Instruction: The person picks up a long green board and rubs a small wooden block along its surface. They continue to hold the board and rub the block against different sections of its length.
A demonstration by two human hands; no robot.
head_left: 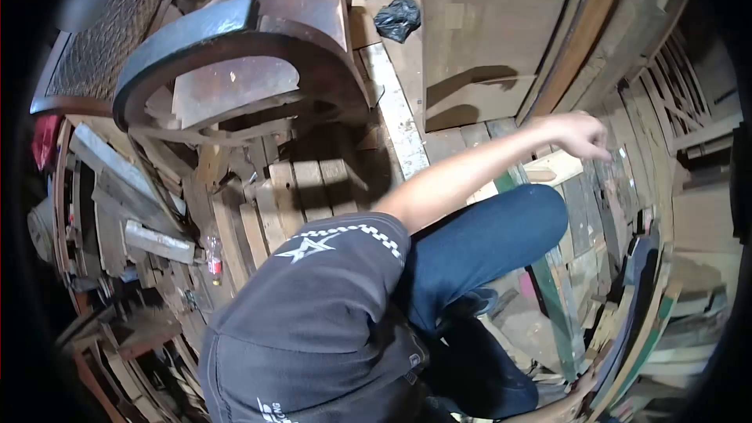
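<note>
Around you lies a floor heaped with scrap boards, a dark curved chair frame (pixel 235 55) at upper left. Your right hand (pixel 578 135) reaches out, fingers curled loosely downward, gripping nothing, just above a pale wood block (pixel 554 167) lying crosswise below it. Your left hand is out of view.

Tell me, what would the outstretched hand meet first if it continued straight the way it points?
Probably the upright planks just beyond the fingertips of the hand; depth is hard to judge here.
</note>
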